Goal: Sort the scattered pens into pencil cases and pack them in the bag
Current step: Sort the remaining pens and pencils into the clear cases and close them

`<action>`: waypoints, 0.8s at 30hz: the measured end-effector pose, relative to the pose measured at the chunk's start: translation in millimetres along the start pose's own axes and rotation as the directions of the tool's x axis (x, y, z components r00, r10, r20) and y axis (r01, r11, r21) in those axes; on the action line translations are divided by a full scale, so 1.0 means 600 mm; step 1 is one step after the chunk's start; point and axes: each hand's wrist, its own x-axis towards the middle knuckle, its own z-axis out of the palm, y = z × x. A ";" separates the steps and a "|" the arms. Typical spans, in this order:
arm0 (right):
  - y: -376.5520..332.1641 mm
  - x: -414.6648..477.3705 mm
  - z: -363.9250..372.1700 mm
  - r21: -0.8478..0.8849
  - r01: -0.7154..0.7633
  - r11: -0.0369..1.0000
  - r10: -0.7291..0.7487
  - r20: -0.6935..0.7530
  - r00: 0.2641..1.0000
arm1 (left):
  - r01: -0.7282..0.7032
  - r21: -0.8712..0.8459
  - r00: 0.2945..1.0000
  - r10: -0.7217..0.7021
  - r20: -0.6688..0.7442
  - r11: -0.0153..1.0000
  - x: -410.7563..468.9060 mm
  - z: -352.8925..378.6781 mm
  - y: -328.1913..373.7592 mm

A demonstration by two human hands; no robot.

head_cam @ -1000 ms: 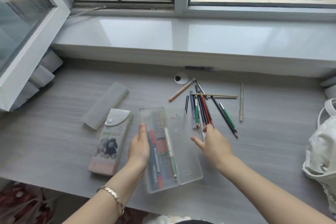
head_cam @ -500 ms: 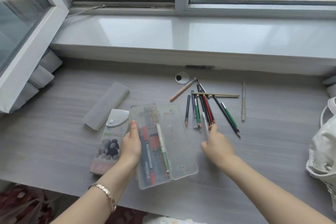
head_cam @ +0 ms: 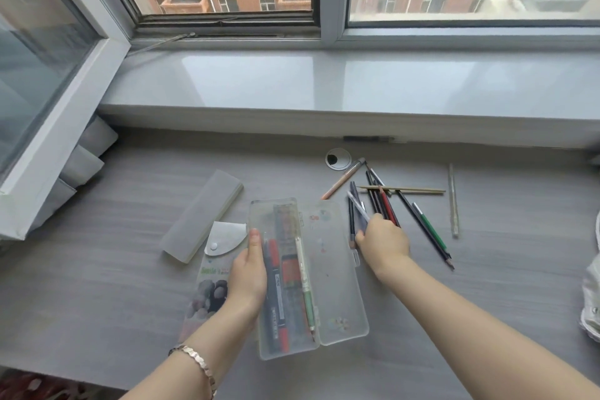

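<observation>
I see the clear plastic hinged pencil case (head_cam: 328,286) lying open on the grey wood-grain desk (head_cam: 97,286), lid flat to the right of the tray. Left hand (head_cam: 248,273) grips the tray's left edge, thumb laid along the rim; the fingers beneath are hidden. Tray holds red-and-black markers (head_cam: 276,286) and a green-and-white pen (head_cam: 305,279), lengthwise. Right hand (head_cam: 383,237) sits just past the lid's far right corner, at the near end of the loose pens and pencils (head_cam: 380,201), fingers curled round a pale grey pen (head_cam: 357,206) that sticks out up and left from the fist. I can't tell whether it holds any others. A thin wooden stick (head_cam: 402,190) lies across the pile, a black-and-green pen (head_cam: 428,227) angles off to the right, and a clear pen (head_cam: 453,201) lies on its own further right. The printed pouch case with a snap flap (head_cam: 214,256) touches the left hand's outer side and is partly under it. The frosted translucent flat pencil case (head_cam: 203,214) is just beyond the pouch. White bag (head_cam: 592,302) is at the right frame edge, well apart from the cases. Link bracelet (head_cam: 198,364) on the left wrist.
</observation>
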 end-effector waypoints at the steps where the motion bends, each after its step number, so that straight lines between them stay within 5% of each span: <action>1: -0.001 0.002 0.001 -0.006 -0.013 1.000 0.013 -0.002 1.000 | -0.007 0.006 1.000 0.007 0.004 1.000 0.004 0.000 0.002; 9: 0.006 -0.014 -0.049 0.195 0.047 0.980 -0.031 -0.081 0.996 | -0.017 0.037 1.000 0.016 0.026 0.999 0.026 -0.001 0.002; 15: 0.006 -0.114 -0.188 0.427 0.333 0.841 -0.409 0.096 0.908 | 0.023 0.024 0.993 -0.026 0.115 0.999 0.031 0.013 -0.004; 24: -0.023 -0.159 -0.193 0.562 0.136 0.816 -0.367 0.322 0.872 | -0.003 -0.001 0.977 0.004 0.211 1.000 -0.034 0.051 0.002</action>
